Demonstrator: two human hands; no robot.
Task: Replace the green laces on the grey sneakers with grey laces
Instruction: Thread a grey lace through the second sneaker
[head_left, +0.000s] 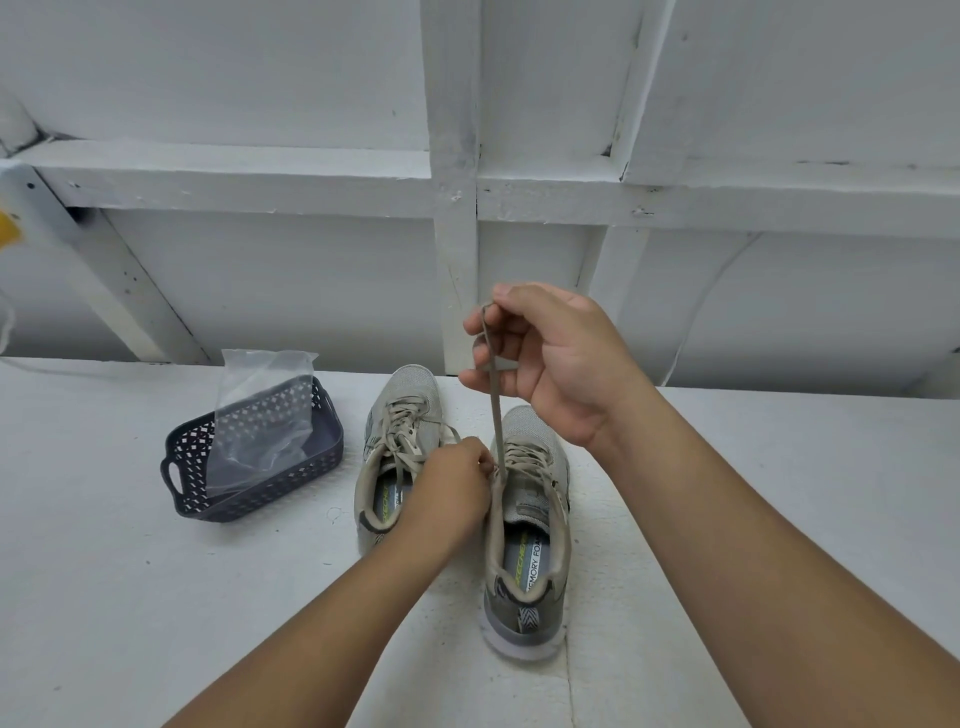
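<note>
Our right hand (550, 364) pinches a lace (496, 410) pulled taut above the right sneaker (530, 525) on the desk (156, 597); our left hand (457, 478) pinches it at the eyelets.

A white-painted wall (260, 291) with timber framing (452, 197) rises behind a rough white table (156, 597), evenly lit.

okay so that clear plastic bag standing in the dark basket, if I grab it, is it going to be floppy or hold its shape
Probably floppy: the plastic bag is thin, see-through and creased, and it leans on the basket wall rather than standing alone. It looks light, since nothing shows inside it, so a nudge would likely tip or slide it. The film may feel slippery.
</note>
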